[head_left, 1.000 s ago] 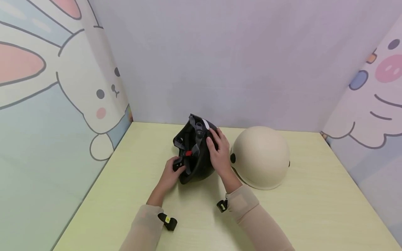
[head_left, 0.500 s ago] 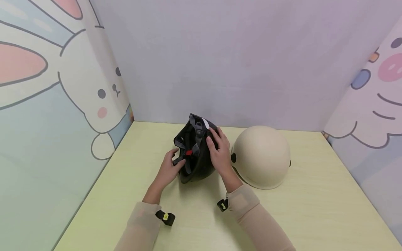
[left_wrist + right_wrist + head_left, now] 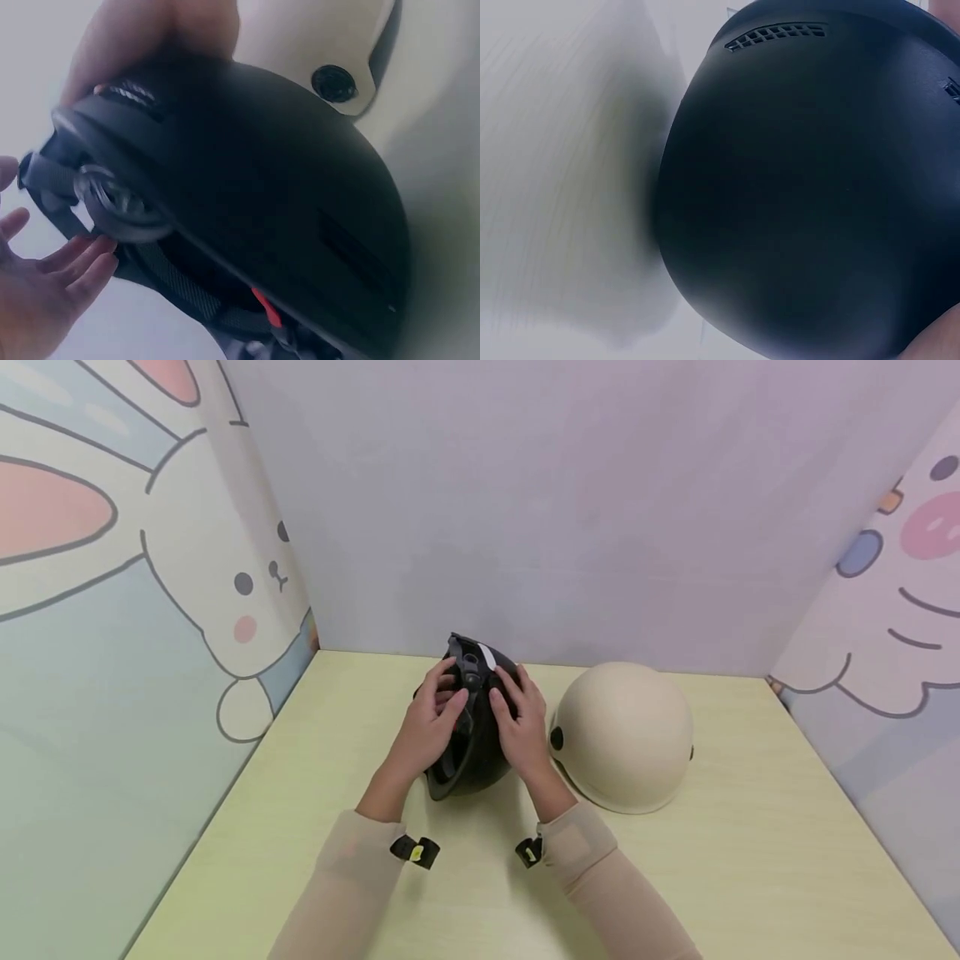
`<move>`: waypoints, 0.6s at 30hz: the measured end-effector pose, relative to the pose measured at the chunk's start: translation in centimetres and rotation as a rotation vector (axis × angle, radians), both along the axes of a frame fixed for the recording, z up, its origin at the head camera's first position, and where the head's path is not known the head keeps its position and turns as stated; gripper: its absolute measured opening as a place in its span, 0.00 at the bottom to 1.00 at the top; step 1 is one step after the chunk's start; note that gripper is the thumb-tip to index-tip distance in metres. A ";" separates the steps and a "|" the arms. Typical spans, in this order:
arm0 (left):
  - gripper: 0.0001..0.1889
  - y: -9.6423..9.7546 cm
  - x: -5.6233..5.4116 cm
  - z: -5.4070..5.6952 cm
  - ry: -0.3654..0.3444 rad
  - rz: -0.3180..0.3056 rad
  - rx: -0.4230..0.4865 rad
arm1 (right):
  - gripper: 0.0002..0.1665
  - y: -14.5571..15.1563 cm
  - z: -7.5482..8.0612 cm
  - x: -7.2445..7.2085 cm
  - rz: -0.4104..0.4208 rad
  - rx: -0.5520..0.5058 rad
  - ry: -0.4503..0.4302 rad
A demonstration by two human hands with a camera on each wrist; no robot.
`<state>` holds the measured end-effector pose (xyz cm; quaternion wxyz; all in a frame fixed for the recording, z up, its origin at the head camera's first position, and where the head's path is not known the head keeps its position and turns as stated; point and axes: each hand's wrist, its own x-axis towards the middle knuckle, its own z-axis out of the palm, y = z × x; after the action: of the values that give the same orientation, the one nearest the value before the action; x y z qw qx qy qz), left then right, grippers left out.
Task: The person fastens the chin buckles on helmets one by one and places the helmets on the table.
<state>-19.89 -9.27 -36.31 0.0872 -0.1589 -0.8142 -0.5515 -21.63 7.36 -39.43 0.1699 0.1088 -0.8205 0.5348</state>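
Note:
A black helmet (image 3: 480, 760) lies tipped on its side on the table, its hollow facing left with grey straps and a red buckle piece inside. My right hand (image 3: 523, 731) holds the helmet's shell from the right, fingers and thumb spread over it near the rim. My left hand (image 3: 427, 727) is at the open side, its fingers beside a round dial (image 3: 120, 199) at the helmet's back. In the left wrist view those fingertips are slightly bent and very near or touching the dial; nothing is pinched. The right wrist view shows mostly the smooth shell (image 3: 795, 187) with a vent.
A cream helmet (image 3: 622, 735) stands dome up just right of the black one, close to my right hand. The pale yellow table (image 3: 720, 868) is bounded behind by a plain curtain wall (image 3: 525, 510) and by cartoon-printed walls at both sides.
My left hand has let go of the black strap buckle and moved up and right to the helmet's dial. The right hand stays on the shell; the helmet has barely turned.

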 end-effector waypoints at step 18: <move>0.21 2.1 -1.1 0.9 -0.014 0.121 -0.108 | 0.27 0.3 -0.9 -0.3 0.016 -0.024 0.008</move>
<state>-21.03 -7.14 -35.39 0.1063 -0.1099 -0.8514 -0.5017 -21.97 7.64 -40.34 0.1701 0.1156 -0.8124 0.5456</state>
